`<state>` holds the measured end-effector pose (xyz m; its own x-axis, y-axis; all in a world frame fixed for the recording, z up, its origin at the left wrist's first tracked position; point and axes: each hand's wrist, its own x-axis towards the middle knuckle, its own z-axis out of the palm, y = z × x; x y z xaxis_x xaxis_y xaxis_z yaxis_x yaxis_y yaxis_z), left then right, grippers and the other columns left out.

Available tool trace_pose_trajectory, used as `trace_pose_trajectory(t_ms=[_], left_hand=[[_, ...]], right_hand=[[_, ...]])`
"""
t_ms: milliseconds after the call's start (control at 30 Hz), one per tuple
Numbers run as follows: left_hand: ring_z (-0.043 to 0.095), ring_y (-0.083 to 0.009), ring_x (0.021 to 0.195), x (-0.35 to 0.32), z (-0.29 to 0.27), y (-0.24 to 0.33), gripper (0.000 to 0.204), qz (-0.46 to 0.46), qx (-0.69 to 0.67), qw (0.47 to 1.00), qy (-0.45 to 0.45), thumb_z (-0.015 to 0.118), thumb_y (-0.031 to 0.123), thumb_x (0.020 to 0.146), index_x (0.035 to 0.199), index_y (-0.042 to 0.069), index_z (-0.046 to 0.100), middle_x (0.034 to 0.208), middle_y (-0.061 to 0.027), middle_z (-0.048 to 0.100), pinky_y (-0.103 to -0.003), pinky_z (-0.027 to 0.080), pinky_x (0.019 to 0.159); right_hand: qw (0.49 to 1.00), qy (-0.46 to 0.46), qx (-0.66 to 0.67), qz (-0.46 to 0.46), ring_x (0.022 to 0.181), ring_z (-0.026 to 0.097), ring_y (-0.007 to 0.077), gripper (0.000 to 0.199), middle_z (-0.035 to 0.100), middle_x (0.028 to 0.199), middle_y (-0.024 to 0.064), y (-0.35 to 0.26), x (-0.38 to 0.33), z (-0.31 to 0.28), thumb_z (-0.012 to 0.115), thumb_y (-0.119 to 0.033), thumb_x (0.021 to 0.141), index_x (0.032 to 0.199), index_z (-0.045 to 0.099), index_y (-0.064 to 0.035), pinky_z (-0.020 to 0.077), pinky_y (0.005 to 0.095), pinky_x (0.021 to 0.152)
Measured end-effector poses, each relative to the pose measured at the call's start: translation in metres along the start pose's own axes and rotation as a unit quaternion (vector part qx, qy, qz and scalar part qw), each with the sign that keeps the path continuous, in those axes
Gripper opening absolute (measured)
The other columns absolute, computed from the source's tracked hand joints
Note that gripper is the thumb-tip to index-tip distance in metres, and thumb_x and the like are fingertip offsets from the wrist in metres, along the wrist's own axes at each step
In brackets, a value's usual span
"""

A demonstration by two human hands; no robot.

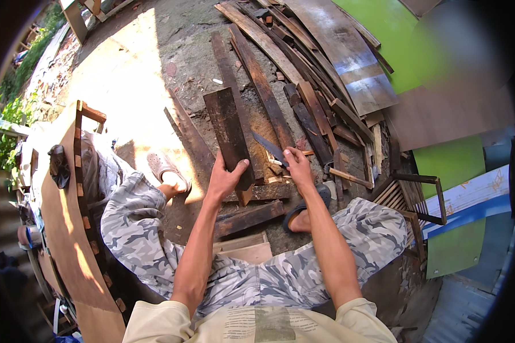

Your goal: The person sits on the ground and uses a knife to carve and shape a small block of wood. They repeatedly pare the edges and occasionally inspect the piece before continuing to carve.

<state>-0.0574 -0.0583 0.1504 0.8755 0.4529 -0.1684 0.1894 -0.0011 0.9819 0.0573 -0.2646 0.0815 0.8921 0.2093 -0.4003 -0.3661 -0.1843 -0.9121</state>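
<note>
My left hand (pixel 228 176) is closed round the lower end of a short, wide, dark wooden board (pixel 224 117), which stands tilted up between my feet. To its right, my right hand (pixel 298 166) is closed on a knife, its grip hidden by my fingers. The knife's grey blade (pixel 268 146) points up and left toward the board, a small gap apart from it. Beneath both hands lie dark timber offcuts (pixel 250 219) and a patch of sawdust (pixel 261 132).
Long weathered planks (pixel 264 86) and a heap of scrap wood (pixel 317 108) stretch ahead and right. A slatted wooden piece (pixel 403 197) stands beside my right knee. Sheet panels (pixel 446 117) lie at far right. A large curved plywood panel (pixel 68 228) leans at left.
</note>
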Motion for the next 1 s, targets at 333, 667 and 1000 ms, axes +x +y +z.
trace_pose_trajectory(t_ms=[333, 667, 1000], left_hand=[[0.069, -0.0303, 0.106, -0.043, 0.037, 0.04, 0.107, 0.075, 0.172, 0.979, -0.085, 0.085, 0.031, 0.077, 0.161, 0.01, 0.023, 0.123, -0.0204, 0.066, -0.039, 0.055, 0.092], [0.072, -0.0306, 0.085, -0.082, 0.032, 0.118, 0.113, 0.131, 0.246, 0.953, -0.123, 0.086, 0.052, 0.069, 0.16, 0.013, 0.031, 0.095, -0.0153, 0.07, -0.039, 0.056, 0.077], [0.073, -0.0325, 0.094, -0.114, 0.039, 0.155, 0.111, 0.107, 0.283, 0.948, -0.1, 0.088, 0.047, 0.069, 0.158, 0.009, 0.033, 0.108, -0.0176, 0.071, -0.039, 0.057, 0.083]], right_hand=[[0.972, -0.157, 0.012, -0.174, 0.125, 0.057, 0.0244, 0.094, 0.054, 0.139, 0.0197, -0.153, -0.066, 0.011, 0.082, -0.039, 0.086, 0.152, 0.032, 0.0051, 0.0463, 0.0376, 0.106], [0.965, -0.205, 0.01, -0.162, 0.117, 0.061, 0.023, 0.084, 0.06, 0.132, 0.0143, -0.2, -0.122, -0.04, 0.079, -0.014, 0.083, 0.153, 0.035, 0.0019, 0.0519, 0.0395, 0.099], [0.962, -0.174, 0.123, -0.173, 0.114, 0.06, 0.017, 0.064, 0.061, 0.126, 0.0121, -0.192, -0.132, -0.038, 0.073, -0.02, 0.091, 0.142, 0.045, 0.0063, 0.0475, 0.0294, 0.1]])
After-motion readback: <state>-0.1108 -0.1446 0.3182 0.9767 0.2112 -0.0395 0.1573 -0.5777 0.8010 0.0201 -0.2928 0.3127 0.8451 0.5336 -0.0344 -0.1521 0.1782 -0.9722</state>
